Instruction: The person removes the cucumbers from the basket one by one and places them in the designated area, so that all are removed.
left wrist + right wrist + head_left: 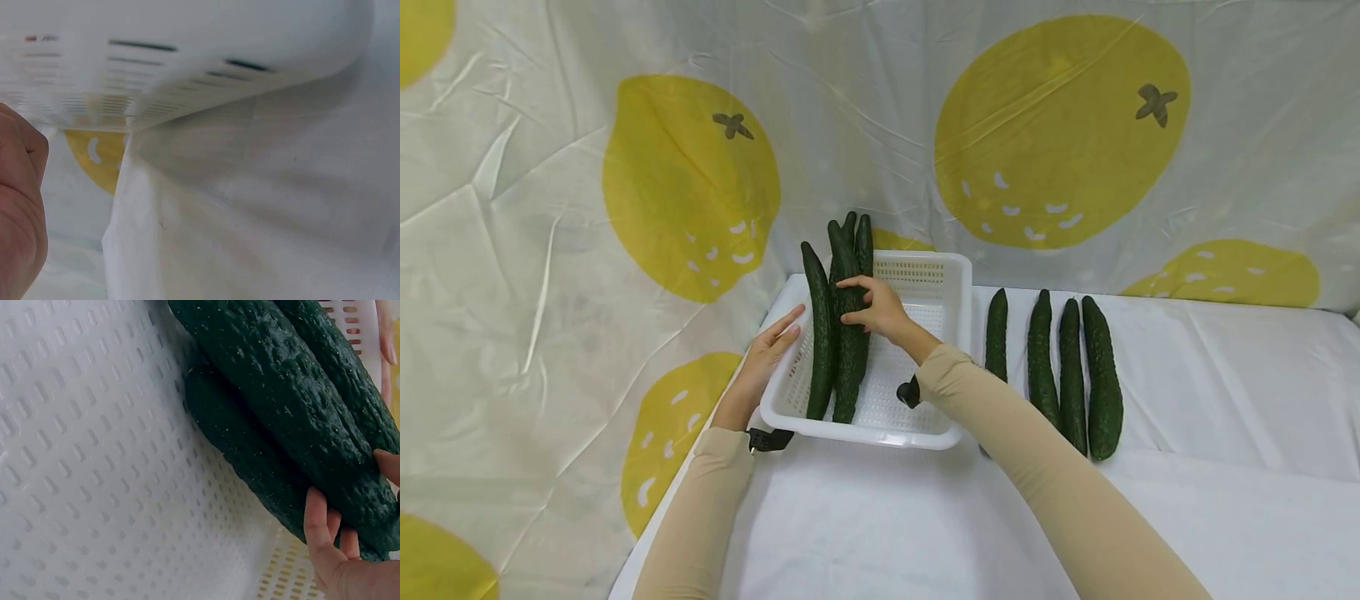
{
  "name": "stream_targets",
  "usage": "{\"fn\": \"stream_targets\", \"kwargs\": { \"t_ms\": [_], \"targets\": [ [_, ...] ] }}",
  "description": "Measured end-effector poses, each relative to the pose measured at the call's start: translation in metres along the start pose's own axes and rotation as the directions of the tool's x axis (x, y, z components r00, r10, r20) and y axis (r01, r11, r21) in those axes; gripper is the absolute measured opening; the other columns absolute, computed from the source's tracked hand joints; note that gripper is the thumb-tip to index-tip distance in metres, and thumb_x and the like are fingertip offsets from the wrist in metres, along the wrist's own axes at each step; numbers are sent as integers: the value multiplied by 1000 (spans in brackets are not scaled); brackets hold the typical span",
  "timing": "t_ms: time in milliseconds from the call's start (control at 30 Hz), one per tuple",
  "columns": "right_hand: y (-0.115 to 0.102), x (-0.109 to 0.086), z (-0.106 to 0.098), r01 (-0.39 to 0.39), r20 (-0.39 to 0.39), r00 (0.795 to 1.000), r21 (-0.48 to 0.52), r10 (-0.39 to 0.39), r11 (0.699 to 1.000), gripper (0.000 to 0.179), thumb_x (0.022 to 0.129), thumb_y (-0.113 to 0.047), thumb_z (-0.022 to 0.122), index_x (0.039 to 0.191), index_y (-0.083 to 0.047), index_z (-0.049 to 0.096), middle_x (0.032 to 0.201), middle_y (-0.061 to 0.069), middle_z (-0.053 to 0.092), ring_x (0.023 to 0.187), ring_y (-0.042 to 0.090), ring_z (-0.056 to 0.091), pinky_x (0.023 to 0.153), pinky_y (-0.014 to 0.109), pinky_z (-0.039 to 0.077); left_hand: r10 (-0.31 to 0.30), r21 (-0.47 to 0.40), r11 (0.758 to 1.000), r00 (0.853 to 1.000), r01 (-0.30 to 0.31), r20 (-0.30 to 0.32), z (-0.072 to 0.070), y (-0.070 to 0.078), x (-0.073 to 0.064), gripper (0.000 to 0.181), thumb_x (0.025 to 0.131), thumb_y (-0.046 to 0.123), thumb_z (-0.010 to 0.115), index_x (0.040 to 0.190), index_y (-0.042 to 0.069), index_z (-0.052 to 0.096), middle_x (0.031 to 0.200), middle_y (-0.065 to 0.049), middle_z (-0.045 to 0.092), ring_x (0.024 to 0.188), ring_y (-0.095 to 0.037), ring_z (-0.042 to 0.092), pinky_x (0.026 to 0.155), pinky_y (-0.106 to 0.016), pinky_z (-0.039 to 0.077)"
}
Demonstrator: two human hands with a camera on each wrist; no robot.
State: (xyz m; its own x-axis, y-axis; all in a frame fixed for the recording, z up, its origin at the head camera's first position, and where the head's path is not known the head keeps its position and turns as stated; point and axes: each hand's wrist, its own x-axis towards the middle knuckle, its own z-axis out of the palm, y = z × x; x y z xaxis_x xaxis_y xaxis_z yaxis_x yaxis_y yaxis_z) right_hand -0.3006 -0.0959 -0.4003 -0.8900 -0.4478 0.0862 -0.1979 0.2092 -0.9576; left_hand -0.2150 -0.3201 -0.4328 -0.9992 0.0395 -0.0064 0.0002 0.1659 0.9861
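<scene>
A white plastic basket [880, 437] with perforated walls stands on the table. Several long dark green cucumbers lean inside its left part, their far ends rising above the back rim. My right hand [880, 310] reaches into the basket and grips one cucumber [851, 358], thumb and fingers on its sides, as the right wrist view also shows. Another cucumber [822, 333] leans to its left, against the basket's left side. Outside the left wall, my left hand [766, 354] rests its extended fingers along the rim. Only part of that hand [19, 206] appears in the left wrist view, below the basket.
Right of the basket, several more cucumbers [1072, 375] lie roughly side by side on the white tablecloth [1225, 400]. A curtain [865, 100] printed with yellow lemons hangs behind and to the left. Black wrist cameras [770, 439] are strapped on both arms.
</scene>
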Motion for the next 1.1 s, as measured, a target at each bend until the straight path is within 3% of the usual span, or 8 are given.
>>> {"fn": "stream_targets", "kwargs": {
  "t_ms": [67, 233, 467, 733, 833, 900, 1000, 1100],
  "targets": [
    [-1, 0, 0, -7, -8, 1000, 0, 7, 1000, 54, 85, 2, 77, 135, -15, 63, 127, 20, 48, 76, 23, 54, 69, 50, 56, -6, 6, 1000, 1000, 6, -5, 0, 1, -1, 54, 106, 38, 49, 157, 25, 35, 155, -10, 38, 126, -24, 45, 88, -22, 47],
    [-2, 0, -2, -29, -16, 999, 35, 30, 999, 54, 84, 5, 77, 133, -13, 64, 118, 20, 49, 57, 17, 45, 52, 32, 50, -12, 14, 1000, 1000, 12, -6, -1, 3, 0, 53, 107, 34, 48, 157, 23, 35, 158, -6, 34, 135, -25, 39, 94, -23, 43],
    [-5, 0, -4, -82, -22, 996, 106, 85, 991, 54, 83, 9, 75, 131, -14, 65, 119, 17, 52, 64, 15, 45, 46, 26, 43, -23, 0, 1000, 1000, 23, -9, -3, 3, 3, 51, 108, 24, 46, 157, 16, 33, 161, -5, 28, 140, -25, 31, 104, -32, 36],
    [-9, -2, -9, -114, -14, 993, 121, 116, 986, 54, 83, 9, 73, 132, -13, 63, 79, 12, 49, 50, 14, 39, 46, 29, 43, -31, 15, 999, 999, 32, -16, 0, 4, -1, 54, 105, 36, 51, 156, 24, 36, 159, -3, 32, 134, -22, 37, 93, -23, 43],
    [-10, -3, -12, -136, -13, 990, 155, 140, 979, 54, 83, 9, 73, 132, -13, 62, 89, 12, 53, 61, 16, 46, 55, 37, 52, -25, 16, 1000, 1000, 25, -12, 0, 4, -1, 55, 105, 37, 51, 156, 25, 36, 158, -3, 33, 134, -23, 38, 93, -25, 43],
    [-11, -3, -15, -148, -11, 988, 182, 152, 972, 54, 83, 8, 73, 132, -13, 62, 111, 15, 54, 75, 18, 52, 64, 43, 56, -23, 21, 1000, 1000, 24, -10, 0, 4, -1, 55, 105, 37, 51, 157, 25, 36, 159, -3, 32, 134, -23, 37, 94, -26, 42],
    [-13, -5, -19, -153, -1, 988, 222, 157, 963, 54, 84, 9, 73, 132, -12, 61, 139, 17, 44, 89, 23, 56, 72, 49, 57, -26, 22, 999, 1000, 27, -10, 0, 4, -1, 55, 106, 35, 50, 157, 24, 34, 160, -3, 31, 135, -23, 37, 94, -25, 42],
    [-14, -6, -25, -143, 9, 989, 246, 145, 959, 55, 84, 10, 72, 134, -9, 59, 138, 19, 42, 82, 23, 56, 71, 50, 56, -29, 17, 999, 999, 29, -15, 0, 3, 0, 54, 106, 34, 50, 157, 24, 34, 159, -5, 32, 133, -22, 39, 92, -23, 44]
  ]
}}
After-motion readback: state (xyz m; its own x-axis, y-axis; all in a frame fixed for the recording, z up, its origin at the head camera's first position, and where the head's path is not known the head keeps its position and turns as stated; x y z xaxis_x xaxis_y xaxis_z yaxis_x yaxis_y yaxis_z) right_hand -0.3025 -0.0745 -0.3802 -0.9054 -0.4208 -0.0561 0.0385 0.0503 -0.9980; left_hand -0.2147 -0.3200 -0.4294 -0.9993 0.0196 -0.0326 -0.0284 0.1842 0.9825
